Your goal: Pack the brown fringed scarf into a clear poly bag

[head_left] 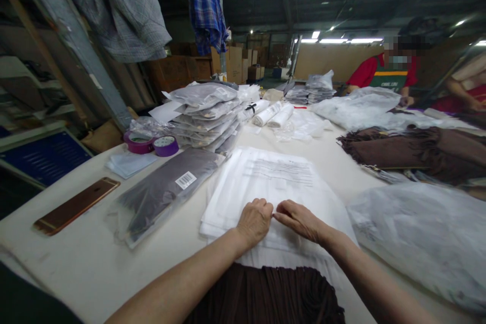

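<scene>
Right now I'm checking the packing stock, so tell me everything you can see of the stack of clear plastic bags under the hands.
The stack of clear plastic bags lies flat on the pale table, straight ahead of the person. The bags look thin, glossy and whitish-clear, with small dark print on the top one, too fine to read. The left hand and right hand rest on its near edge, fingertips meeting. Brown fringed fabric lies just below the near end.

Both hands meet on a stack of clear plastic bags (266,182) on the white table (76,258): the left hand (255,220) curled, the right hand (299,220) pinching at the top bag's near edge. A bagged dark garment (163,192) lies just left, a phone (78,205) farther left.
</scene>
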Available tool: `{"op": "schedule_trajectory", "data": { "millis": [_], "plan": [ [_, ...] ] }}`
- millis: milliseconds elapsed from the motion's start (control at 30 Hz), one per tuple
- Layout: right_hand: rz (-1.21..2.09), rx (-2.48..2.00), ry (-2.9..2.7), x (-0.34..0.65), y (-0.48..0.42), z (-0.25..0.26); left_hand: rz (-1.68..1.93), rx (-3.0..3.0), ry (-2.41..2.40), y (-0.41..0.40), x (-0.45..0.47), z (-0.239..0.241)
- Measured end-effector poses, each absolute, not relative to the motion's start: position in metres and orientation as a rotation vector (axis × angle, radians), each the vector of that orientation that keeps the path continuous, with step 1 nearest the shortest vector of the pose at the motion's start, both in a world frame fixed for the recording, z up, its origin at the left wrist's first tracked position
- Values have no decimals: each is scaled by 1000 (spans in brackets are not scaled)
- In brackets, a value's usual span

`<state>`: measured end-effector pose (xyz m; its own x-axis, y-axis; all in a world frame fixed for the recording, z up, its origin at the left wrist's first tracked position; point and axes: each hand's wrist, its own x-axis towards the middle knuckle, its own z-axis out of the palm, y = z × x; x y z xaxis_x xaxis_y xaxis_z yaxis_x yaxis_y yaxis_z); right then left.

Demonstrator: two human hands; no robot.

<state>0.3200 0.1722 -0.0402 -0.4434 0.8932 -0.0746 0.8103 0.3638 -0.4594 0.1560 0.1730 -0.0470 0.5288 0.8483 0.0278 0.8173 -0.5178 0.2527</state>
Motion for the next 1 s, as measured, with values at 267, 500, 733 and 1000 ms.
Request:
{"op": "schedule_trajectory", "data": {
  "millis": [267,500,733,1000],
  "plan": [
    [116,-1700,-2417,330,145,-51,171,2814,1262,178,145,-42],
    [-217,-1482,-2492,353,119,-48,231,2863,1386,184,88,-28],
    [-227,-1523,-2288,373,101,-65,455,2445,1888,173,28,-26],
    [277,-1866,-1570,376,90,-63,990,1548,1915,131,14,-39]
  ]
}}
